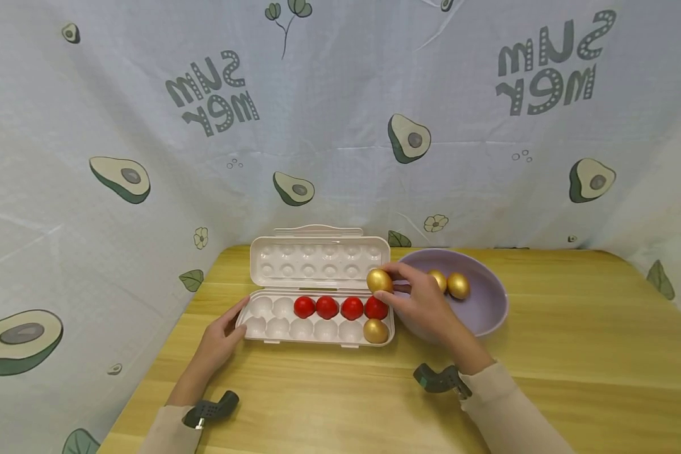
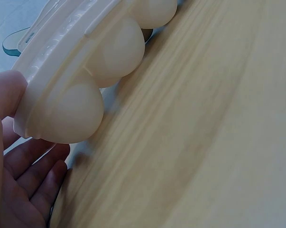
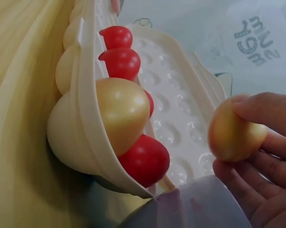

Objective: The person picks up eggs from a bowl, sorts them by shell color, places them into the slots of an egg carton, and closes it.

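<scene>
Two forearms [image 1: 190,383] extended forward from beige sleeves [image 1: 507,407], left hand [image 1: 218,343] slanting inward, its thumb [image 2: 7,92] set apart from loosely curled fingers [image 2: 43,173], right hand [image 1: 420,299] raised and angled toward the left, thumb opposing bent fingers in a pinch, the hands well apart

Creased pale avocado-print cloth [image 1: 340,107] hanging behind; yellow wood-grain table [image 1: 579,315] in front

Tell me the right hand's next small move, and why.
Probably lower the held gold egg into the empty near-row cup beside the seated gold egg: the right hand holds its egg near the carton's right end, that cup is free, and the left hand grips the left end, which should help steadiness.
</scene>
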### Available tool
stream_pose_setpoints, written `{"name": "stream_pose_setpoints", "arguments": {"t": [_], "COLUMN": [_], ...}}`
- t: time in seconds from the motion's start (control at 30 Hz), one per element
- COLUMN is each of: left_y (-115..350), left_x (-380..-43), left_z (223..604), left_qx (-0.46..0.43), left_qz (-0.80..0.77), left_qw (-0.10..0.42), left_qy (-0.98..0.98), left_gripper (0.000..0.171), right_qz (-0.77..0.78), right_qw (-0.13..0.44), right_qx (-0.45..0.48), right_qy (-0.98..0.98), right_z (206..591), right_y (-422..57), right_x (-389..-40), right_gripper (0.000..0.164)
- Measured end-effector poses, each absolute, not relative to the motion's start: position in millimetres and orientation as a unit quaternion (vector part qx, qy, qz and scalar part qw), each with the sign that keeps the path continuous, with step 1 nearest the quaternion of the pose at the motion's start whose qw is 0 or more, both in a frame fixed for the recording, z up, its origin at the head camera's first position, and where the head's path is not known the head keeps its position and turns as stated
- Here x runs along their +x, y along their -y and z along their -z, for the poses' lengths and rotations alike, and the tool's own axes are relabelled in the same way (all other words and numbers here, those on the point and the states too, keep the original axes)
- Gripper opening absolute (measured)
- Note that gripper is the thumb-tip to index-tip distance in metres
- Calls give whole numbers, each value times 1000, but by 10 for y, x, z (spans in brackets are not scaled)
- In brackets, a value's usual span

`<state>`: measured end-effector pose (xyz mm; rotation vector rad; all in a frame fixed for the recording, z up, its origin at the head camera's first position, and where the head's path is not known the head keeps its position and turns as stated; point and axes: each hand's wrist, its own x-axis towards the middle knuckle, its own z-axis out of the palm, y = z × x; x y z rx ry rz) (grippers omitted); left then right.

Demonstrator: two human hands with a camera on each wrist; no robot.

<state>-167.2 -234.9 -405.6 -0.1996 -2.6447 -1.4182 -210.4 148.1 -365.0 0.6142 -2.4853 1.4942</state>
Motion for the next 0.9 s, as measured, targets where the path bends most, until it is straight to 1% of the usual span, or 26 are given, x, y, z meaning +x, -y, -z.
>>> {"name": "stream_pose_setpoints", "arguments": {"t": [0.13,0.27,0.4,0.73,0.9], "left_y": [2346,2349,2349,2352,2355], "left_x": [-1672,-1675,-1676,-1678,-1685], "left_z": [4059,4066,4063,4063,4073], "left_qx": [-64,-62,-62,-69,-68], "left_qz": [467,467,466,464,460], "left_qw": [67,68,69,72,72], "left_qy": [879,879,880,880,882], "left_gripper": [52,52,53,52,53], "right_qz": [-497,-491,-487,-490,-474], "right_qw": [90,105,116,85,92], "right_qx": [216,236,256,280,300], "right_qy": [836,832,827,822,823], "right_z": [3671,3692,3698,3712,3733], "right_y": [-1444,-1411,-1365,-1255,-1193], "right_x": [-2100,-2098,-2092,-2052,-2025], "right_gripper": [43,45,44,38,40]}}
